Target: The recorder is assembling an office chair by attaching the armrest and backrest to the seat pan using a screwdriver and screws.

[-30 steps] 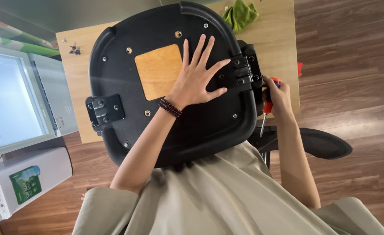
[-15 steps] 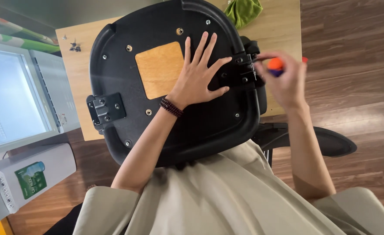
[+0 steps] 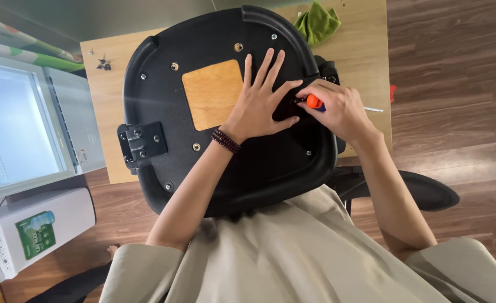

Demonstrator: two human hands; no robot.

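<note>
Head view shows the left hand (image 3: pixel 263 100) lying flat with fingers spread on the upturned black plastic chair seat base (image 3: pixel 225 163), palm pressed to its underside. Just beside this hand's wrist side sits a square bare wooden panel (image 3: pixel 212 93) set into the seat base. The right hand (image 3: pixel 337 110) is curled closed around an orange-handled screwdriver (image 3: pixel 314 102), whose tip end points toward the left hand's thumb; the two hands almost touch there. A dark beaded bracelet (image 3: pixel 226 141) circles the left wrist. Farther out from the left forearm, a black metal bracket with screws (image 3: pixel 142 142) is fixed to the seat base's edge. The seat base rests on a light wooden table (image 3: pixel 104 120). Beyond the right hand's knuckles lies a crumpled green cloth (image 3: pixel 317 22) on that table.
</note>
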